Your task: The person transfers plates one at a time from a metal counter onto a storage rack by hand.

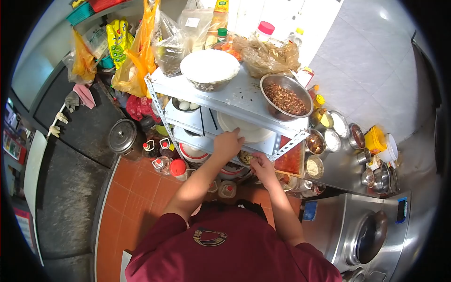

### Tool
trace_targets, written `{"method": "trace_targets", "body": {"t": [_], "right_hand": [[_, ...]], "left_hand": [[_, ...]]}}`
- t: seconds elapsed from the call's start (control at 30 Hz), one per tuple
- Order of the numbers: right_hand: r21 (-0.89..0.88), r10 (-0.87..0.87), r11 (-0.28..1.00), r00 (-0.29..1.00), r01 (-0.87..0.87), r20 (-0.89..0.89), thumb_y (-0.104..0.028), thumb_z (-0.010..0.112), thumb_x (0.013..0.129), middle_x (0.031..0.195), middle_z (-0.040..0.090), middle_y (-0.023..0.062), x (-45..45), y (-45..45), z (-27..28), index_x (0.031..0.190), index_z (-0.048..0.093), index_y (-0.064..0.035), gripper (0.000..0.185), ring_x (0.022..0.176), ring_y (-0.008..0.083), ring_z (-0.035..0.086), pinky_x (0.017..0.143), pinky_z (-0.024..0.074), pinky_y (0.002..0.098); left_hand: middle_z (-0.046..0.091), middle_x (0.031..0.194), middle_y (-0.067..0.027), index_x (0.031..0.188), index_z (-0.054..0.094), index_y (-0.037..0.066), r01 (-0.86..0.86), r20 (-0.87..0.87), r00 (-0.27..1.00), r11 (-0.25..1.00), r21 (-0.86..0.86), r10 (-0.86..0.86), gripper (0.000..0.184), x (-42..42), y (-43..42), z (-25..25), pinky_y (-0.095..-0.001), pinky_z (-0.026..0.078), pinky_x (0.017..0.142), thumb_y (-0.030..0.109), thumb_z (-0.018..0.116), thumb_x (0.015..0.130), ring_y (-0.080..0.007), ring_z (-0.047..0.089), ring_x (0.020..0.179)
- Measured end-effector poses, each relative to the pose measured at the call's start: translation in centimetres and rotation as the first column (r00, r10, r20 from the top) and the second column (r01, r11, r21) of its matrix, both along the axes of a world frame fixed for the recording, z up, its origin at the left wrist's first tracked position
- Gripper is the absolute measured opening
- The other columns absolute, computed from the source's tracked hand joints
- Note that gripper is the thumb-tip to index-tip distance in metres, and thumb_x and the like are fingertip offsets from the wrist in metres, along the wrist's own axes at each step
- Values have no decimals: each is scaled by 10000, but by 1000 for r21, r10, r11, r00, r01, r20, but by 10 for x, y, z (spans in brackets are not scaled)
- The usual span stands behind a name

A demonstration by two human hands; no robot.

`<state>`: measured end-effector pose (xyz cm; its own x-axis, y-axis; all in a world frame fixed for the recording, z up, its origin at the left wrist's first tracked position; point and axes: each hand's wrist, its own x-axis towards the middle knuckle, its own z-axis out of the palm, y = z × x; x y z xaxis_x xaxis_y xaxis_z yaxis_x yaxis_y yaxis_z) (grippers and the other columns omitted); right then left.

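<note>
On the middle shelf lies a round white plate [251,133], partly under the top shelf. My left hand [229,142] is at its near left edge, fingers bent against the rim; their undersides are hidden. My right hand [262,168] is lower and to the right, with thumb and fingers closed at the edge of a small bowl [245,157] of pale yellow-green pieces. Much of that bowl is covered by the shelf and my hands. A bowl of white eggs [184,105] stands farther left on the middle shelf.
The metal top shelf [235,101] overhangs my hands and bears a large white-topped bowl [210,66] and a steel bowl of chopped reddish-brown bits [285,99]. A red tray [289,159] and several seasoning bowls sit right. Jugs [178,168] stand on the floor; a wok [369,237] is lower right.
</note>
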<state>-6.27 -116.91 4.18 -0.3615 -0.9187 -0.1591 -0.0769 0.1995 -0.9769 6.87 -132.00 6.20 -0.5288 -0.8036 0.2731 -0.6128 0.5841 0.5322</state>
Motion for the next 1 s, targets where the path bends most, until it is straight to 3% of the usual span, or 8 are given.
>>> {"method": "trace_targets", "body": {"t": [0.13, 0.33, 0.53, 0.57, 0.7, 0.8, 0.93, 1.0], "right_hand": [[-7, 56, 998, 998, -56, 10, -161, 599, 962, 802, 600, 42, -2, 0, -5, 1245, 519, 20, 346, 662, 98, 557, 605, 450, 239], [-1, 127, 992, 991, -127, 49, -183, 589, 970, 819, 608, 40, -3, 8, -15, 1232, 532, 3, 326, 677, 96, 567, 609, 448, 224], [67, 201, 975, 969, -213, 147, -179, 583, 974, 810, 624, 31, -12, 33, -4, 1134, 594, -1, 239, 684, 92, 574, 622, 456, 229], [65, 202, 975, 966, -214, 161, -170, 583, 973, 797, 626, 32, -15, 38, -6, 1106, 609, 5, 220, 684, 94, 574, 624, 462, 235], [142, 264, 948, 952, -286, 153, -216, 585, 978, 788, 634, 15, -40, 62, -25, 996, 632, -38, 185, 679, 82, 582, 611, 446, 220], [155, 286, 937, 943, -312, 170, -221, 585, 978, 753, 633, 13, -53, 82, -26, 877, 633, -46, 207, 658, 84, 583, 605, 449, 223], [193, 338, 911, 927, -365, 161, -228, 582, 981, 708, 626, 16, -68, 112, -36, 787, 616, -51, 264, 626, 83, 577, 595, 451, 226], [194, 385, 891, 909, -411, 158, -234, 585, 980, 695, 620, 18, -77, 126, -43, 773, 610, -48, 280, 620, 84, 573, 592, 452, 230]], "left_hand": [[688, 788, -207, 1292, 588, 63, -24, 23, 999, 999, 44, 23, 515, 5, 9, 4, -495, 533, 671, 341, 655, 863, -383, 684, 761], [649, 673, -153, 1325, 556, 76, -51, -181, 983, 997, -52, 41, 500, 18, 27, -7, -468, 519, 623, 303, 641, 888, -376, 655, 678], [649, 663, -144, 1248, 573, 95, -17, -192, 980, 976, 217, 59, 392, 55, 74, -5, -468, 506, 587, 257, 633, 897, -355, 659, 656], [633, 625, -132, 1091, 625, 66, -47, -240, 966, 976, 214, 100, 261, 59, 85, -7, -452, 504, 572, 235, 634, 893, -343, 653, 614], [619, 612, -131, 827, 626, 32, -68, -338, 921, 935, 347, 193, 192, 71, 131, -37, -404, 488, 548, 211, 649, 895, -288, 645, 579], [602, 604, -127, 800, 612, 32, -112, -229, 931, 822, 558, 282, 212, 72, 174, -29, -385, 475, 540, 212, 657, 902, -245, 616, 546], [526, 554, -58, 743, 575, 31, -91, -282, 919, 844, 529, 276, 282, 59, 226, -53, -323, 420, 504, 227, 657, 928, -112, 501, 518], [521, 559, -44, 739, 577, 29, -122, -260, 914, 821, 557, 312, 291, 52, 250, -57, -318, 420, 509, 235, 670, 924, -95, 473, 527]]}}
